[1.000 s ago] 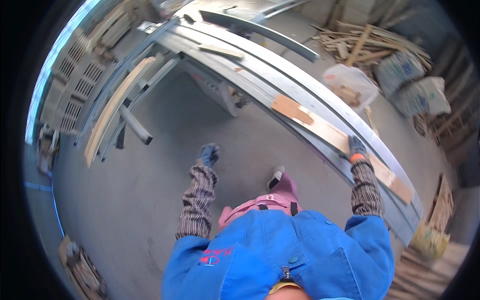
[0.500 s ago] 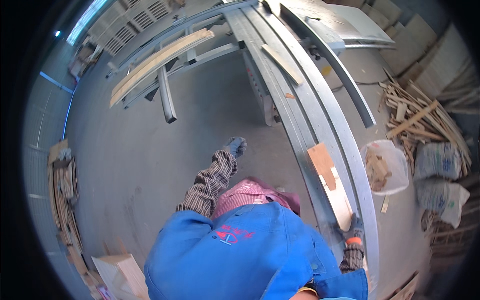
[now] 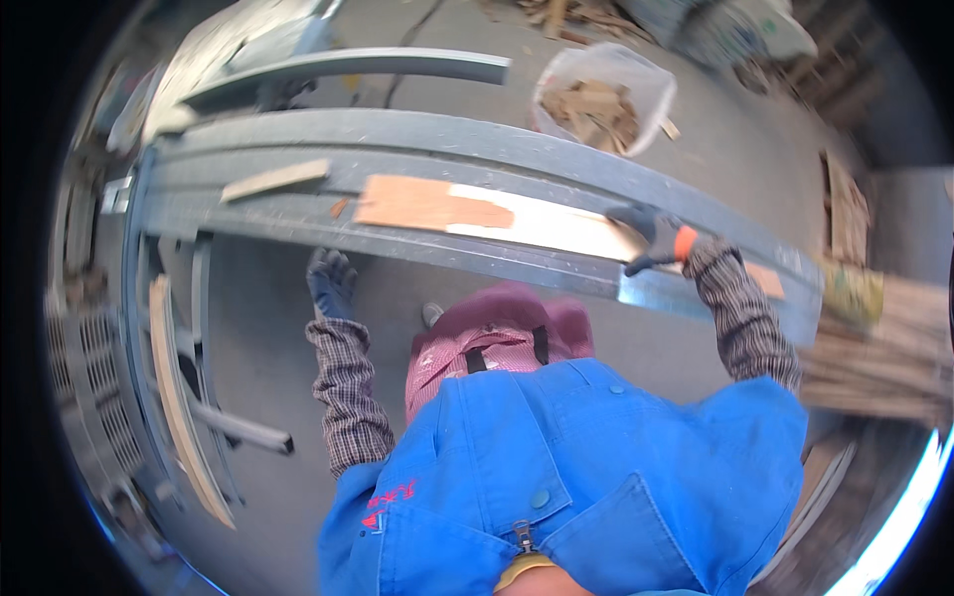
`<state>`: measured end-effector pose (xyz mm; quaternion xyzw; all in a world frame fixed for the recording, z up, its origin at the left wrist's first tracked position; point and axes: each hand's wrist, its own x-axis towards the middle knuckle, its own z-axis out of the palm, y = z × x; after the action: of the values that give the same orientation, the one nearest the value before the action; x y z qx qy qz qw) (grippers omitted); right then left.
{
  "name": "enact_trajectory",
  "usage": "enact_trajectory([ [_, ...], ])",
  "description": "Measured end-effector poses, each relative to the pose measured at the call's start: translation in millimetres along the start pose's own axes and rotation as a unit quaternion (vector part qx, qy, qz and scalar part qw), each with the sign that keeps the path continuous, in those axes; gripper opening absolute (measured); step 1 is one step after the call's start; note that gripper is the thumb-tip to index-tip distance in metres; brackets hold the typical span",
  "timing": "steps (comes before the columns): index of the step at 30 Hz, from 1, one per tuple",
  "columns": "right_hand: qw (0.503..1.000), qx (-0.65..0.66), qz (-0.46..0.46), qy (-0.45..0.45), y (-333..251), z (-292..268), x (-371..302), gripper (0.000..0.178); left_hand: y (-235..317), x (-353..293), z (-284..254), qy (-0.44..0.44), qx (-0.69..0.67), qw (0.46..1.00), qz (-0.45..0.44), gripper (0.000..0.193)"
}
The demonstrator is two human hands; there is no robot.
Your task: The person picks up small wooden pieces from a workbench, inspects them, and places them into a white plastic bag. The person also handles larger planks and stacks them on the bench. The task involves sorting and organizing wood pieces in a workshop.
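Observation:
A long wooden board (image 3: pixel 566 229), pale with a reddish-brown patch toward its left end, lies flat on the metal sliding table (image 3: pixel 417 134). My right hand (image 3: pixel 659 238), in a grey glove with an orange cuff, grips the board's right end, fingers at the far side and thumb at the near side. My left hand (image 3: pixel 333 283), also gloved, is by the table's near edge, left of the board. It holds nothing I can see, and its fingers are slightly bent and apart. On the table farther left are a narrow wood strip (image 3: pixel 276 181) and a small brown offcut (image 3: pixel 339 208).
Beyond the table stands a white bag (image 3: pixel 651 87) full of wood scraps. A metal fence rail (image 3: pixel 437 64) runs along the far left side. Long boards (image 3: pixel 184 407) rest on the frame at left. Stacked timber (image 3: pixel 884 348) is at the right.
The view has swung round, so the table now runs across in front of me. My left hand has come up near the table edge, its fingers loosened. My right hand stays at the board's end.

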<state>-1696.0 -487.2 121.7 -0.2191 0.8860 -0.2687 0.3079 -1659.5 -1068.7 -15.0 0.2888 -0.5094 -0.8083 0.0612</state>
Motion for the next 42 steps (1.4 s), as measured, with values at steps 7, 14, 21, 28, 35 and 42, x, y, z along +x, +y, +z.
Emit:
enact_trajectory([
  [7,0.944,0.324,-0.015,-0.063,-73,10,54,0.083,92,67,122,-0.312,-0.155,0.936,0.053,0.075],
  [14,0.913,-0.051,0.132,0.383,-76,34,62,0.031,92,62,121,-0.136,-0.101,0.985,0.039,0.077],
  [21,0.865,-0.067,0.121,0.483,-77,59,88,0.029,159,-7,161,-0.191,-0.190,0.948,0.171,0.082],
  [28,0.866,-0.007,0.151,0.476,3,124,153,0.028,173,-35,243,-0.443,-0.161,0.852,0.228,0.060],
  [35,0.855,0.042,0.093,0.509,11,125,168,0.022,138,-82,339,-0.337,0.334,0.761,0.443,0.043],
  [42,0.779,0.101,0.058,0.617,31,118,171,0.019,101,-133,476,-0.447,0.175,0.763,0.433,0.039],
])
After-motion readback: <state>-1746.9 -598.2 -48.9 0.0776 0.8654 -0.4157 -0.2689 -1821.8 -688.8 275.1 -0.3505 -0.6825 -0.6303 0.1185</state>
